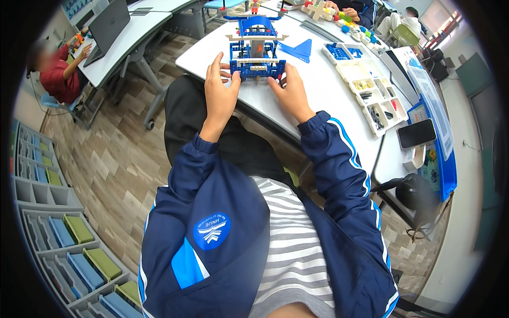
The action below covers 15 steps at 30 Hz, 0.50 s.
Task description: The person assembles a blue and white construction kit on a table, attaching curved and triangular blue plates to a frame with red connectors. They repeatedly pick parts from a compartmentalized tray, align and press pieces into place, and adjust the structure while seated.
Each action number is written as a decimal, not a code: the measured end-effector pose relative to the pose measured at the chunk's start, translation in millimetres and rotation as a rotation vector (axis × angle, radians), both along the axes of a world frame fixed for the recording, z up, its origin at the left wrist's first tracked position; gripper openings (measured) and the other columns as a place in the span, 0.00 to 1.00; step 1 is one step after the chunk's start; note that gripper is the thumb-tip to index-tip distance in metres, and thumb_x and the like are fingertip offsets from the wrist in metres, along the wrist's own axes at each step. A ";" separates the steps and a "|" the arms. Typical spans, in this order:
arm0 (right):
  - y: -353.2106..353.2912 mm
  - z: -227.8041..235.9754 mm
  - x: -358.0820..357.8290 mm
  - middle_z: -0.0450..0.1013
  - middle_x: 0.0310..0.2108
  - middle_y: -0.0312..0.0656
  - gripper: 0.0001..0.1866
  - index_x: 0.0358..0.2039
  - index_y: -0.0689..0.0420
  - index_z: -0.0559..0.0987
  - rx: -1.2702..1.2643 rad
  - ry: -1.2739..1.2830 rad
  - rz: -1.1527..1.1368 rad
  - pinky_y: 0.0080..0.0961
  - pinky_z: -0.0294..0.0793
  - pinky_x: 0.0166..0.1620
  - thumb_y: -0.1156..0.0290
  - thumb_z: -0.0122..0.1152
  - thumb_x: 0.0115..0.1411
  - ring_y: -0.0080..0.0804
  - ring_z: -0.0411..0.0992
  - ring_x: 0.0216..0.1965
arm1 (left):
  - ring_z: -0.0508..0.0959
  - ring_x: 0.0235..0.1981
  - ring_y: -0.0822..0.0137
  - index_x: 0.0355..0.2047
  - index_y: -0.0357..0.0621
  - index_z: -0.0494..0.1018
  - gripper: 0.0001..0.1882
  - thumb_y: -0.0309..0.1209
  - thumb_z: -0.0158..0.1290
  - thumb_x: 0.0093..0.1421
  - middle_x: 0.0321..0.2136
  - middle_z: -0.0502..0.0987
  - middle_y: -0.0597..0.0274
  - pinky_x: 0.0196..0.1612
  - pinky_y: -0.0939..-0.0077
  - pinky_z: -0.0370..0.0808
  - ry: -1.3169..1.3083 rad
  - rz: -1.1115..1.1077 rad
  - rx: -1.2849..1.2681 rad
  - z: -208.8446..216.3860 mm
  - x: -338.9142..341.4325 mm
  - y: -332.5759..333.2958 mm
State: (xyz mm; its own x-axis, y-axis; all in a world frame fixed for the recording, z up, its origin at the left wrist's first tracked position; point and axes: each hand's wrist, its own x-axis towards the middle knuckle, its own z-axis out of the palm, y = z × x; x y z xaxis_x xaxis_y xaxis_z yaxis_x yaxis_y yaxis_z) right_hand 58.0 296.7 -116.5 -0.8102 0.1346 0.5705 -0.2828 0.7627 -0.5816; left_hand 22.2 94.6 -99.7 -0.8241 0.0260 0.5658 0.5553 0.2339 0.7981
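Observation:
A model built of blue, grey and white plastic bricks (258, 69) stands upright on the white table, close to its near edge. A small red brick figure (255, 7) sits at its top. My left hand (220, 87) is at the model's left side, fingers spread and the thumb by its lower left corner. On the opposite side my right hand (290, 91) has its thumb and fingers around the lower right corner. Both hands seem to steady the base between them. Just right of the model lies a flat blue triangular piece (298, 50).
White sorting trays (352, 70) with small bricks lie along the table's right. Beyond them are a black phone (417, 133) and a blue bin (448, 164). A person in red (59, 74) sits by a laptop (108, 29) at the left table. Another person's hands (347, 11) are across the table.

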 end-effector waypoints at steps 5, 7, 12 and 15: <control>7.8 23.0 8.2 0.75 0.47 0.47 0.34 0.61 0.63 0.72 -0.369 -0.244 0.132 0.27 0.76 0.39 0.63 0.73 0.58 0.28 0.76 0.37 | 0.80 0.45 0.64 0.66 0.34 0.64 0.35 0.30 0.64 0.61 0.51 0.76 0.50 0.46 0.71 0.79 -0.107 -0.081 -0.055 -9.2 -0.7 -9.0; 19.3 36.4 14.1 0.75 0.51 0.49 0.37 0.66 0.61 0.69 -0.620 -0.438 0.262 0.30 0.79 0.44 0.64 0.73 0.58 0.32 0.78 0.42 | 0.80 0.46 0.63 0.65 0.34 0.64 0.36 0.30 0.65 0.60 0.52 0.76 0.49 0.46 0.71 0.80 -0.194 -0.201 0.023 -13.4 -2.1 -12.5; 34.9 46.9 20.5 0.76 0.53 0.49 0.35 0.67 0.60 0.68 -0.701 -0.506 0.340 0.25 0.78 0.46 0.68 0.68 0.62 0.30 0.78 0.46 | 0.82 0.45 0.62 0.65 0.35 0.66 0.35 0.31 0.66 0.60 0.53 0.76 0.47 0.46 0.72 0.79 -0.295 -0.415 0.195 -18.2 -4.5 -22.0; 34.7 42.1 17.7 0.77 0.52 0.46 0.33 0.67 0.58 0.70 -0.653 -0.502 0.307 0.24 0.76 0.48 0.64 0.68 0.63 0.27 0.77 0.46 | 0.82 0.44 0.66 0.64 0.36 0.68 0.31 0.31 0.64 0.63 0.50 0.79 0.50 0.46 0.76 0.78 -0.385 -0.506 0.282 -18.3 -6.8 -31.3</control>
